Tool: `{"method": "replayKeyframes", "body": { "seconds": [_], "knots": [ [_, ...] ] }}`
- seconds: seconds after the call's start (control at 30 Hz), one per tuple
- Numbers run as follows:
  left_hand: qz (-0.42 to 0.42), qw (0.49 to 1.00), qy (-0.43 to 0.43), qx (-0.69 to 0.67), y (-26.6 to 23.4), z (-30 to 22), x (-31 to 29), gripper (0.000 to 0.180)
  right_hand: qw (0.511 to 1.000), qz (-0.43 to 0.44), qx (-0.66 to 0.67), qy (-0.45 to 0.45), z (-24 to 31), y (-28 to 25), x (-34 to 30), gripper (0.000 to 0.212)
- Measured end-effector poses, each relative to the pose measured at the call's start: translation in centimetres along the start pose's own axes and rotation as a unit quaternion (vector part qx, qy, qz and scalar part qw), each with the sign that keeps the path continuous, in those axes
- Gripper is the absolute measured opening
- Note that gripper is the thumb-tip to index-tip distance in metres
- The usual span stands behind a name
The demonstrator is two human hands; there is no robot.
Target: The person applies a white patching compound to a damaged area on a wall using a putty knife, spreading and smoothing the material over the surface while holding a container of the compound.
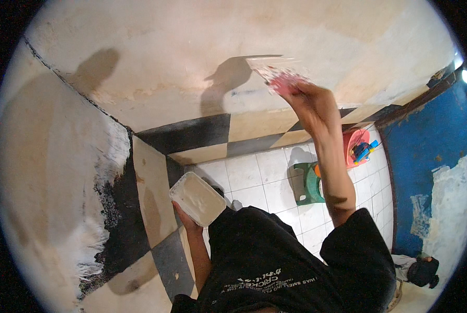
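My right hand (313, 101) is raised to the wall ahead, fingers closed round a wide putty knife (284, 82) with a reddish, paste-smeared body. Motion blurs the tool, and its blade edge lies at or very near the beige wall (165, 78); contact is hard to tell. Low on the left, my left hand (188, 215) grips a white rectangular tub (216, 215) by its side and underneath, with most of its fingers hidden. Inside the tub sits pale, creamy putty (196, 194).
Black and beige checks (189, 134) run along the lower walls. On the white tiled floor (246, 172) stand a green plastic stool (312, 185) and a pink basin (352, 143) holding blue and yellow items. A blue, partly whitened wall (411, 151) rises at right, with another person (420, 271) below.
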State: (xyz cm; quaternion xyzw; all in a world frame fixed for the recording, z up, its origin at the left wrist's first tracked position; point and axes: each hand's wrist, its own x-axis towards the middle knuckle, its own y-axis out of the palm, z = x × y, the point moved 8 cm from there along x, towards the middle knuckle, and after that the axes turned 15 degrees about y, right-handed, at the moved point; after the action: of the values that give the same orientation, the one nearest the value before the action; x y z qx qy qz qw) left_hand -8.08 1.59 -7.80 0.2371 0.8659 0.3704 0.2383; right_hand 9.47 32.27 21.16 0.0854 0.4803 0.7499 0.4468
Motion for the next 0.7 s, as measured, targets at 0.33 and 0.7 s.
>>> {"method": "replayKeyframes", "body": {
  "seconds": [0.33, 0.7],
  "knots": [
    [0.014, 0.995, -0.088, 0.053, 0.5, 4.0, 0.0, 0.076, 0.980, -0.089, -0.072, -0.161, -7.0, -13.3, -0.3, 0.016],
    [0.004, 0.987, -0.117, 0.114, -3.8, 8.4, 1.4, 0.076, 0.335, -0.117, -0.709, -0.609, -12.1, -8.9, 6.1, 0.048]
  ]
}}
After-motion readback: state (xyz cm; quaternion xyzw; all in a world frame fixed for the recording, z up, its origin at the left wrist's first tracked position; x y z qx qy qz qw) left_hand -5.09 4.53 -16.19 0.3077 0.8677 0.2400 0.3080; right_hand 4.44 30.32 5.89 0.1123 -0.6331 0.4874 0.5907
